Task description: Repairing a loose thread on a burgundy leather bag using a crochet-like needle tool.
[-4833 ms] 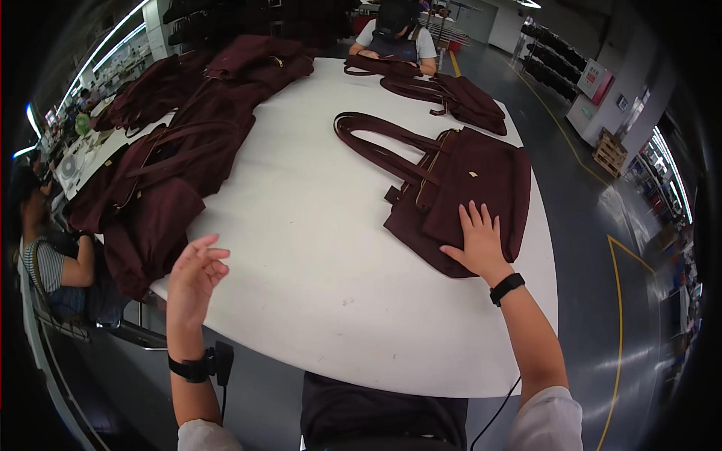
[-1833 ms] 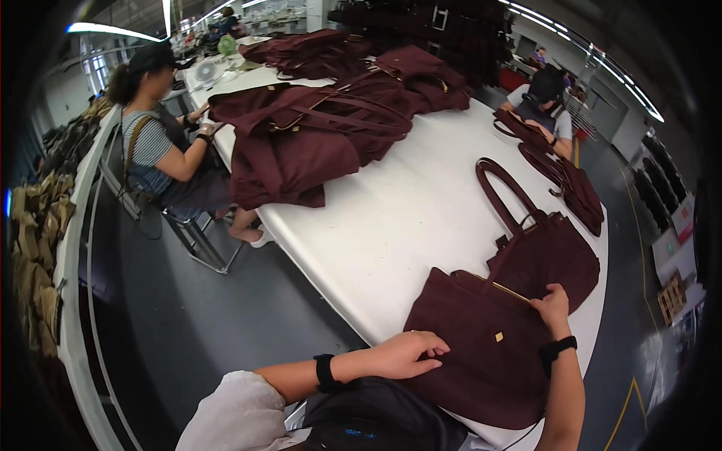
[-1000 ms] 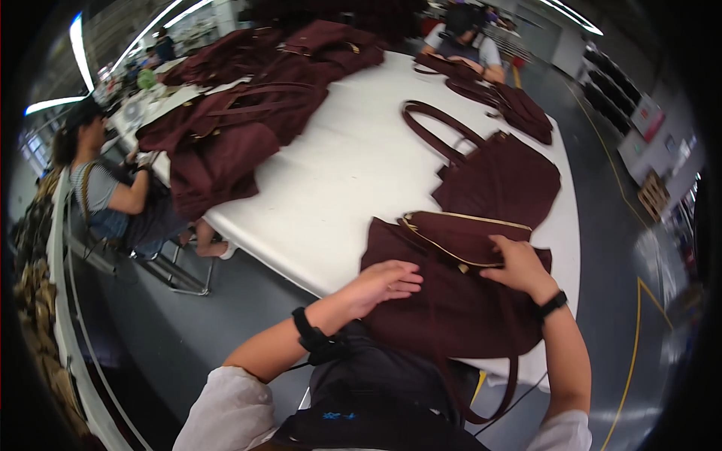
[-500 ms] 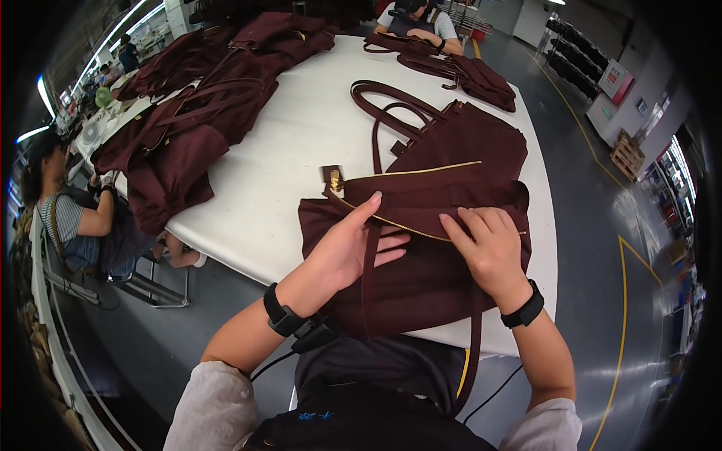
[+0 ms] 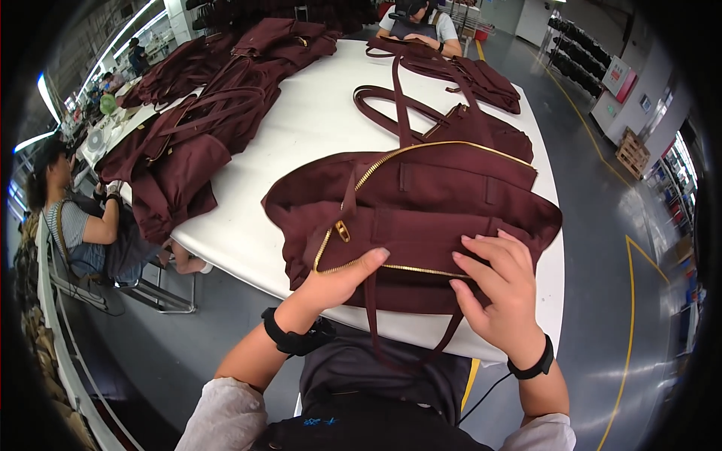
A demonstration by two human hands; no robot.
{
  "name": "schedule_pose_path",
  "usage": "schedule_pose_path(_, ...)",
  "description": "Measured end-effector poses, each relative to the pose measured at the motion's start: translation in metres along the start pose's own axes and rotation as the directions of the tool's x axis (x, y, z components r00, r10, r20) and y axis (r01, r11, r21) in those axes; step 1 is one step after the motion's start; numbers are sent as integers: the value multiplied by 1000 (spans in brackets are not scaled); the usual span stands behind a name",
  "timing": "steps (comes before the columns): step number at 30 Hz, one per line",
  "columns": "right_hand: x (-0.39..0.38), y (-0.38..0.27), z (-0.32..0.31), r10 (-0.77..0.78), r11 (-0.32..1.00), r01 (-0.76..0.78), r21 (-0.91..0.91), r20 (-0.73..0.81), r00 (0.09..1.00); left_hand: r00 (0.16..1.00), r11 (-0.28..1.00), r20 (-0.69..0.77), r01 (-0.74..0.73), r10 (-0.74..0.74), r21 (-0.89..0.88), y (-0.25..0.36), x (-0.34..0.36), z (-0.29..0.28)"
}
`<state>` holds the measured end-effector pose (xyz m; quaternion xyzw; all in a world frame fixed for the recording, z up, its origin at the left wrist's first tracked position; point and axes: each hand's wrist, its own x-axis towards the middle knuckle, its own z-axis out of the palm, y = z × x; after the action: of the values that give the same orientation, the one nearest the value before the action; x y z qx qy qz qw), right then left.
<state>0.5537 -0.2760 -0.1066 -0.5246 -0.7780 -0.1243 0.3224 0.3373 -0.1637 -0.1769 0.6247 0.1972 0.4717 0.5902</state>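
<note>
A dark maroon tote bag [image 5: 444,225] lies in front of me, its mouth gaping toward me, with a gold zip running along both rims. The gold zip pull [image 5: 343,231] hangs at the left end of the opening. My left hand [image 5: 336,284] grips the near rim at its left, thumb on top by the zip and the other fingers hidden behind the fabric. My right hand [image 5: 505,297] rests with spread, bent fingers on the near rim's right part. One strap loops down over the table edge toward my lap; the other stands up behind the far rim.
Another maroon bag [image 5: 511,139] lies right behind this one. A heap of maroon bags [image 5: 180,143] covers the table's left side, with more bags [image 5: 481,79] at its far right. One person [image 5: 79,214] sits at the left, another [image 5: 421,28] across the white table [image 5: 316,105].
The bag's mouth has been spread wide, showing its inside, and its far strap now stands up. My left hand has moved down to the near rim; my right hand has shifted slightly down and right.
</note>
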Motion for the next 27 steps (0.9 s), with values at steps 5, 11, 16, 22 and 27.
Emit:
schedule_pose_path(5,7,-7,-10,27,1000,-27,5,-57,998,965,909,262,-87,-25,408,-1,-14,-16)
schedule_pose_path(11,13,-14,-10,15,995,-10,99,-49,999,945,802,302,-278,128,528,0,-25,-13)
schedule_pose_path(16,16,-17,-9,14,989,-5,150,-55,998,965,864,224,-229,140,448,1,-27,-6)
schedule_pose_path(22,14,-15,-13,23,991,-18,130,-39,999,984,872,177,-81,-7,482,15,-27,-1)
schedule_pose_path(27,8,-8,-25,56,998,-56,-7,-11,998,985,828,169,-123,35,547,9,-18,-6)
